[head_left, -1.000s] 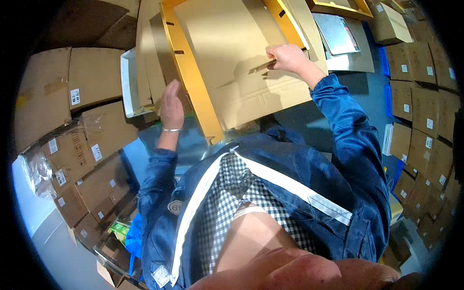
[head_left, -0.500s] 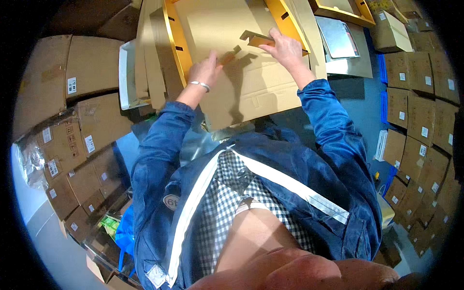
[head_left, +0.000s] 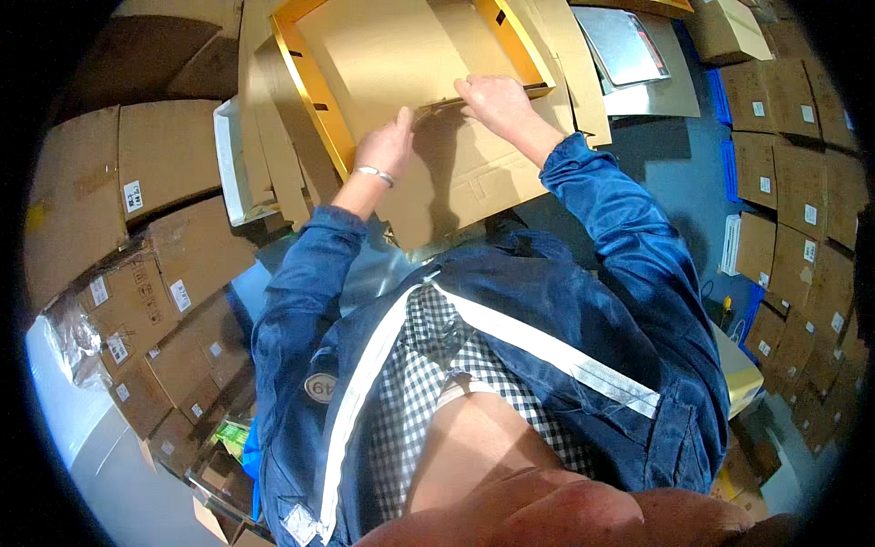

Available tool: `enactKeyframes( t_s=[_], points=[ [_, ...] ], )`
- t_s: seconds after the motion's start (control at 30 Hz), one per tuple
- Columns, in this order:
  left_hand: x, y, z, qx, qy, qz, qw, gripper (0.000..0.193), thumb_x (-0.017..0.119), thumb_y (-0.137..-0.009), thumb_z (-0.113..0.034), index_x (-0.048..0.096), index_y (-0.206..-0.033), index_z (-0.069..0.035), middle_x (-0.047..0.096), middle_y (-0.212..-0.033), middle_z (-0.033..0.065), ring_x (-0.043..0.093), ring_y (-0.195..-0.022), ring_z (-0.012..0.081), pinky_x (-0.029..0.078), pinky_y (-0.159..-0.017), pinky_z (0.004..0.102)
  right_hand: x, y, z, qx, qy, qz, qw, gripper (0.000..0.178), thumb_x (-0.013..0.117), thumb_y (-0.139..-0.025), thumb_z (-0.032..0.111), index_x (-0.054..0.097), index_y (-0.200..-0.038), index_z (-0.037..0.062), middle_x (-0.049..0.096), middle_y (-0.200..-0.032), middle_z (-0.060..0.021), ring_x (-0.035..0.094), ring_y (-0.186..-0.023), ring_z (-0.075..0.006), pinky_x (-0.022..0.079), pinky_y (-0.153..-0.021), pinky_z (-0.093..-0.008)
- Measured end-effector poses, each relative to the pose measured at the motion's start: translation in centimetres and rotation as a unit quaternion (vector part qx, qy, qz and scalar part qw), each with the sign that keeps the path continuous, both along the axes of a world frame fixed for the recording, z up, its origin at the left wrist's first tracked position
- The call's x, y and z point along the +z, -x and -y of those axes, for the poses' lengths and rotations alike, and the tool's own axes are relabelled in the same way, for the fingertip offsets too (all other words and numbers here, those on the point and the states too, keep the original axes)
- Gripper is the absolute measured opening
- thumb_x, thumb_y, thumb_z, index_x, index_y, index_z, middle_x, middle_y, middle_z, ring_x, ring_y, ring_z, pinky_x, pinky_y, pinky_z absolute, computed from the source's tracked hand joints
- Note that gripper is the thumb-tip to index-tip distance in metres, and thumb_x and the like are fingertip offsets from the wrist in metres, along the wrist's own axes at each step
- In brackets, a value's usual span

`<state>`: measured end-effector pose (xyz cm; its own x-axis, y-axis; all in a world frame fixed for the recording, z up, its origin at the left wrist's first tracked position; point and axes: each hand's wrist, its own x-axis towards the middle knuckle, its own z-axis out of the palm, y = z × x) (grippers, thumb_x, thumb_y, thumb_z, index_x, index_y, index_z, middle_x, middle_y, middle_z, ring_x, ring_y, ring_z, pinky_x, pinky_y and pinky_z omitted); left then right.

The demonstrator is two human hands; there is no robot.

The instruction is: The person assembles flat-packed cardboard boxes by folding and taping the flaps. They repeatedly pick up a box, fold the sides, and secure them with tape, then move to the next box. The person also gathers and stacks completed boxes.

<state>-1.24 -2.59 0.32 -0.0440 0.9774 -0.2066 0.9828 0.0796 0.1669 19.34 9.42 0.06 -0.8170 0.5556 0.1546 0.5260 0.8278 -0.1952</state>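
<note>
A gold-yellow frame [head_left: 314, 100] lies on a brown cardboard sheet [head_left: 497, 182] in front of me, with small dark slots along its side pieces. Across its near end runs a narrow gold strip [head_left: 437, 104], seen nearly edge-on between my hands. My left hand [head_left: 386, 146], with a silver bracelet at the wrist, is closed around the strip's left part by the frame's near left corner. My right hand [head_left: 499, 105] grips its right part, close to the near right corner. Whether the strip is one piece or two meeting pieces cannot be told, as my fingers cover much of it.
Flat silver panels [head_left: 624, 50] rest on cardboard to the right of the frame. A white tray-like piece [head_left: 232, 169] stands at the left. Stacked cardboard boxes [head_left: 169, 155] line the left, and more boxes [head_left: 793, 191] the right.
Both strip ends, earlier apart and tilted between my hands, now come together in a line near the frame's near end. My right hand has moved left and slightly down in the view.
</note>
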Motion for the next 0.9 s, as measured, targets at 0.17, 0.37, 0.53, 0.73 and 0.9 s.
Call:
enactKeyframes(
  t_s=[0.17, 0.37, 0.53, 0.73, 0.9],
  points=[
    [1.3, -2.3, -0.7, -0.036, -0.080, 0.103, 0.991, 0.044, 0.063, -0.087, -0.024, 0.043, -0.123, -0.010, 0.063, -0.106, 0.0175, 0.063, -0.092, 0.0384, 0.053, -0.077, 0.0475, -0.8, -0.8, 0.3, 0.031, 0.000, 0.064, 0.997, 0.031, 0.069, -0.077, 0.017, 0.054, -0.102, 0.0071, 0.063, -0.088, -0.0105, 0.066, -0.080, -0.0285, 0.052, -0.070, -0.0396],
    [-1.4, -3.5, -1.4, -0.174, -0.131, 0.005, 0.976, 0.016, 0.059, -0.087, -0.019, 0.056, -0.100, -0.011, 0.065, -0.089, 0.0092, 0.065, -0.082, 0.0274, 0.054, -0.068, 0.0405, 1.1, -1.3, 1.8, 0.057, 0.022, 0.024, 0.998, 0.039, 0.071, -0.072, 0.012, 0.056, -0.107, 0.0094, 0.060, -0.107, -0.0088, 0.058, -0.104, -0.0265, 0.044, -0.088, -0.0408],
    [-0.8, -4.4, -1.5, -0.169, -0.109, 0.036, 0.979, 0.018, 0.053, -0.092, -0.027, 0.056, -0.094, -0.009, 0.067, -0.085, 0.0122, 0.066, -0.080, 0.0314, 0.054, -0.068, 0.0424, 3.5, -4.7, 8.9, 0.017, 0.190, -0.037, 0.981, 0.042, 0.069, -0.072, 0.012, 0.057, -0.113, 0.0095, 0.055, -0.126, -0.0080, 0.049, -0.120, -0.0257, 0.039, -0.101, -0.0412],
    [-1.0, -3.9, -2.1, -0.156, -0.078, 0.065, 0.982, 0.022, 0.049, -0.096, -0.030, 0.054, -0.095, -0.009, 0.066, -0.085, 0.0154, 0.064, -0.081, 0.0346, 0.051, -0.067, 0.0472, -0.5, -7.7, 11.9, 0.120, -0.039, 0.048, 0.991, 0.046, 0.057, -0.081, 0.016, 0.055, -0.126, 0.0154, 0.051, -0.130, -0.0101, 0.043, -0.127, -0.0299, 0.033, -0.107, -0.0500],
    [-0.6, -4.1, -2.3, -0.145, -0.048, 0.048, 0.987, 0.023, 0.047, -0.097, -0.032, 0.055, -0.098, -0.011, 0.067, -0.092, 0.0134, 0.064, -0.088, 0.0338, 0.052, -0.073, 0.0457, 2.3, -6.8, 11.9, 0.160, -0.035, -0.047, 0.985, 0.041, 0.056, -0.077, 0.014, 0.058, -0.119, 0.0106, 0.061, -0.100, -0.0099, 0.062, -0.098, -0.0256, 0.053, -0.085, -0.0363]
  ],
)
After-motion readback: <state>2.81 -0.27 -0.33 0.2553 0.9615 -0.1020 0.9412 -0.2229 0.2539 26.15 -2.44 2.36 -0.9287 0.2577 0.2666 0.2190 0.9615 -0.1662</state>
